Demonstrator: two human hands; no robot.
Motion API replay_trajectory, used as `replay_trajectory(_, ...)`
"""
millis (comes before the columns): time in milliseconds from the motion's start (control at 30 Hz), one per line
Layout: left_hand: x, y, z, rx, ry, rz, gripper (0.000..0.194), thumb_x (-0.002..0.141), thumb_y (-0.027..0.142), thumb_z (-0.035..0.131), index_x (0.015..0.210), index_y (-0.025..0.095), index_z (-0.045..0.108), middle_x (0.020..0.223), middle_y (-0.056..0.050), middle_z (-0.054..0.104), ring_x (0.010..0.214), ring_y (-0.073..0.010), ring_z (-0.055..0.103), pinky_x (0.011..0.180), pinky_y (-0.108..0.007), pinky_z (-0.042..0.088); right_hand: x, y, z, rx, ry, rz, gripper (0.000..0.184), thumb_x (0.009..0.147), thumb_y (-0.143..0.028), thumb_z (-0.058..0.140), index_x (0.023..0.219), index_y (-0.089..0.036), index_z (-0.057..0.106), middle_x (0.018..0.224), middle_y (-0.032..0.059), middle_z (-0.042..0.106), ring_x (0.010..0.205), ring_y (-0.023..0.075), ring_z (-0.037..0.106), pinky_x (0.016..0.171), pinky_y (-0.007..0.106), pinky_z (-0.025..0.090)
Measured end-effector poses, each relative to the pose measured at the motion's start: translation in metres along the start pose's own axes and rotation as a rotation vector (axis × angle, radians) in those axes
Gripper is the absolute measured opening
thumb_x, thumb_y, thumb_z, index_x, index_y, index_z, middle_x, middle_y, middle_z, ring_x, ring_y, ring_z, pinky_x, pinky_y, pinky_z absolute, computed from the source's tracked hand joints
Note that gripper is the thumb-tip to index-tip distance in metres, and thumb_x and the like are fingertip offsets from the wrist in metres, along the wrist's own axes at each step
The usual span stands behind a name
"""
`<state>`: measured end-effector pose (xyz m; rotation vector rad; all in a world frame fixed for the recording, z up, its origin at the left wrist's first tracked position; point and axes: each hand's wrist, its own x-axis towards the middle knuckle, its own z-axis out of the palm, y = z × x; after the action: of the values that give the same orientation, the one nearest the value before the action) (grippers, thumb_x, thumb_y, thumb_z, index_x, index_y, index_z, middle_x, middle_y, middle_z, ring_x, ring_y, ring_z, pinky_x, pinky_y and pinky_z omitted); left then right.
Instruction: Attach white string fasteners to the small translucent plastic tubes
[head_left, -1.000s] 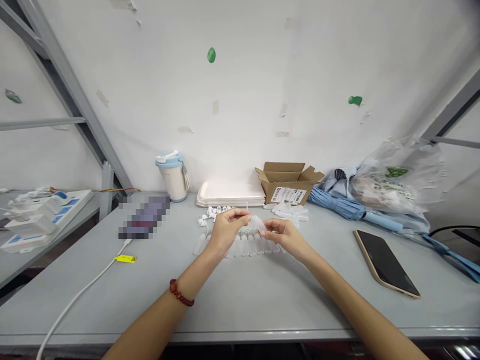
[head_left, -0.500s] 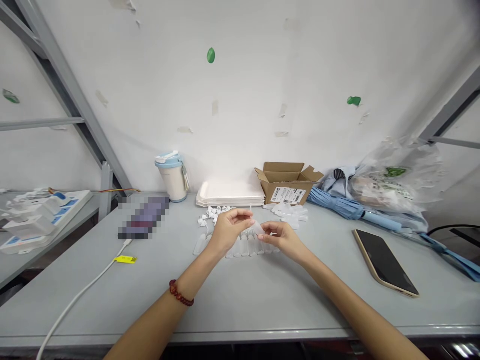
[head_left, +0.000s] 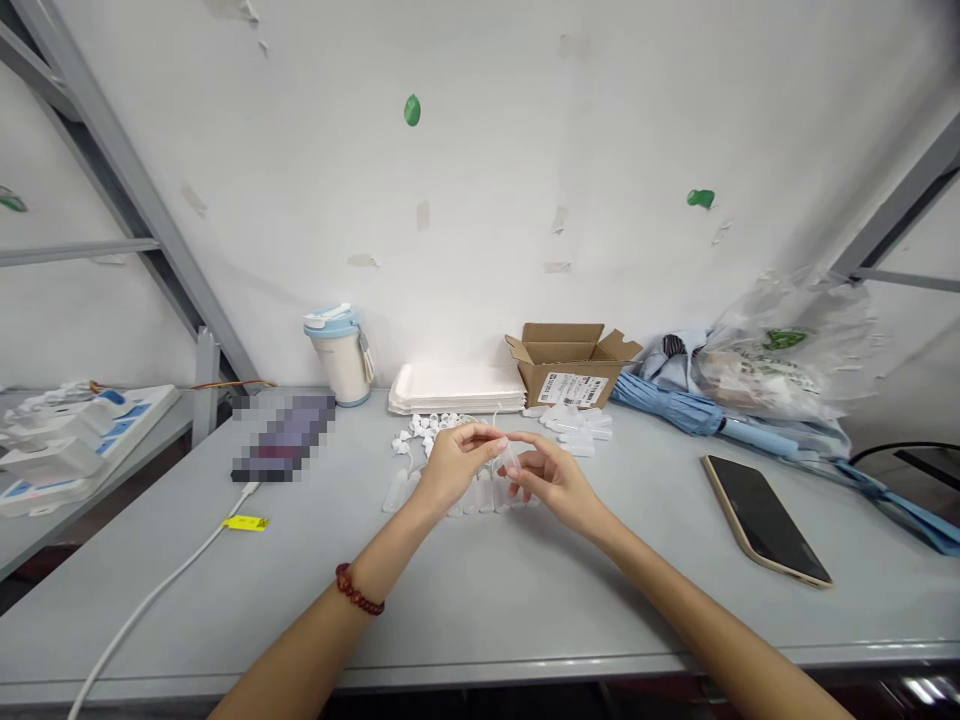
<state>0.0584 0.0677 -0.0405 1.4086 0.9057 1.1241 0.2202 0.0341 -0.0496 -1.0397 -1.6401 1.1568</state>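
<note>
Left grip [head_left: 454, 466] and right grip [head_left: 556, 484] pinch a translucent piece [head_left: 510, 458], its long axis slanting down rightward.

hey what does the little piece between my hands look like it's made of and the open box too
Little piece: probably smooth, frosted plastic, as it looks whitish and translucent. Open box: most likely matte cardboard, given its brown, folded sides.

Clear piece [head_left: 510, 459] partly behind left grip [head_left: 450, 466]
</note>
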Motion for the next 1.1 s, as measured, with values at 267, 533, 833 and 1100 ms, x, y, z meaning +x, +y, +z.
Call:
replay_trajectory(267,-0.003,0.002,0.001,0.278,0.010,0.177,0.017,0.080,0.026,0.056,0.090,0.017,0.067,0.088,-0.005,0.068,0.078,-0.0169,0.063,0.069,-0.027,0.051,0.000,0.001,0.000,0.119,-0.001,0.003,0.038,0.081,-0.032,0.057,0.115,-0.018,0.049,0.081,0.0048,0.065,0.063,0.0155,0.064,0.056,0.028,0.047)
replay_trajectory(533,-0.009,-0.005,0.005,0.729,0.104,0.758,0.026,0.084,0.016,0.047,0.108,0.018,0.057,0.107,-0.010,0.058,0.100,-0.0209,0.054,0.084,-0.037,0.048,0.004,-0.001,-0.001,0.349,0.089,0.081,0.038,0.074,-0.035,0.063,0.107,-0.020,0.051,0.077,0.0025,0.067,0.069,0.0187,0.067,0.059,0.029,0.049)
replay_trajectory(833,-0.013,-0.007,0.012,0.869,-0.023,0.732,0.035,0.085,0.019,0.050,0.120,0.018,0.047,0.122,-0.012,0.051,0.117,-0.0257,0.043,0.096,-0.045,0.039,0.001,-0.002,0.000,0.471,0.067,0.096,0.035,0.076,-0.033,0.062,0.106,-0.019,0.051,0.079,0.0046,0.069,0.082,0.0224,0.066,0.074,0.038,0.050)
replay_trajectory(1100,-0.019,-0.004,0.005,0.818,-0.050,0.670,0.041,0.077,0.012,0.053,0.117,0.018,0.048,0.117,-0.011,0.053,0.115,-0.0245,0.044,0.097,-0.043,0.039,-0.003,-0.004,0.007,0.185,0.030,0.013,0.036,0.080,-0.033,0.057,0.111,-0.019,0.046,0.077,0.0027,0.064,0.079,0.0191,0.063,0.069,0.034,0.049)
